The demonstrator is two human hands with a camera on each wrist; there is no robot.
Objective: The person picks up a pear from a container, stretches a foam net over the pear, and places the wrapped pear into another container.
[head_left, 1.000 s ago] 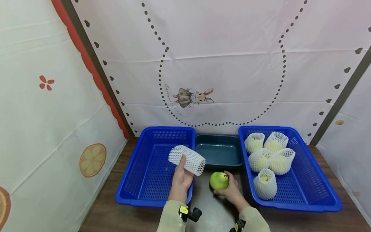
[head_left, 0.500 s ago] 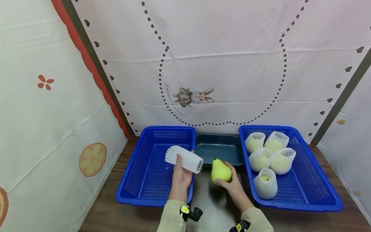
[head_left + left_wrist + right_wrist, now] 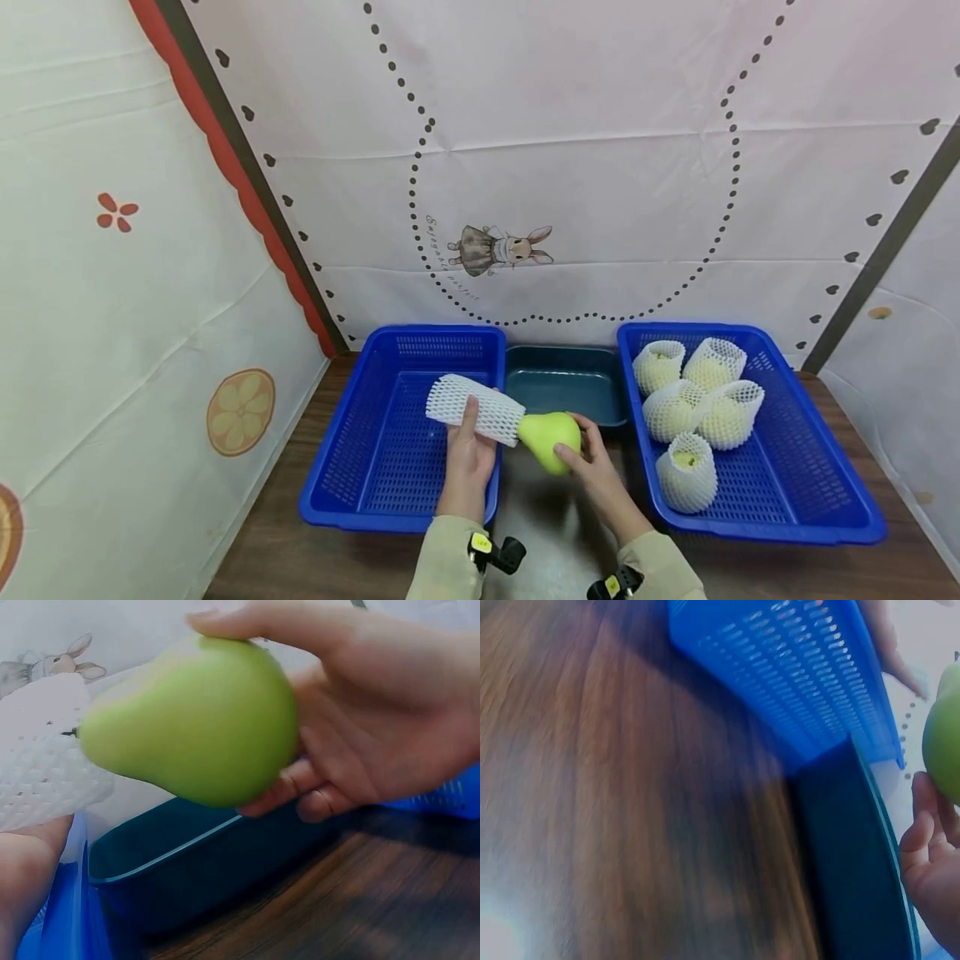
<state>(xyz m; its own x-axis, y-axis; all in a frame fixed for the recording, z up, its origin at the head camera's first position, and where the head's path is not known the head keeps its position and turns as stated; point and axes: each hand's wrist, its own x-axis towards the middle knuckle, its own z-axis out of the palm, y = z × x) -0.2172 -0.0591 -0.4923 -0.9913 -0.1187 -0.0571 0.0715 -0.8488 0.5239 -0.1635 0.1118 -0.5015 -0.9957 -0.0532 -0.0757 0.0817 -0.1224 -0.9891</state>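
Observation:
A white foam net sleeve (image 3: pixel 474 408) lies across my left hand (image 3: pixel 469 462), gripped with the thumb over its near side, above the right edge of the left blue basket. My right hand (image 3: pixel 600 471) holds a green pear (image 3: pixel 551 440) by its wide end, raised over the table. The pear's narrow stem end points left and sits at the sleeve's right opening. In the left wrist view the stem of the pear (image 3: pixel 195 724) touches or just enters the foam net (image 3: pixel 45 761); which of the two I cannot tell.
The left blue basket (image 3: pixel 352 450) has no fruit visible inside. A dark teal tray (image 3: pixel 566 392) stands between it and the right blue basket (image 3: pixel 810 475), where several pears in white foam nets (image 3: pixel 686 475) sit. A patterned cloth hangs behind.
The pear has been lifted off the table, turned so its stem points left, and brought left to the sleeve's opening. The left hand and sleeve have shifted only slightly.

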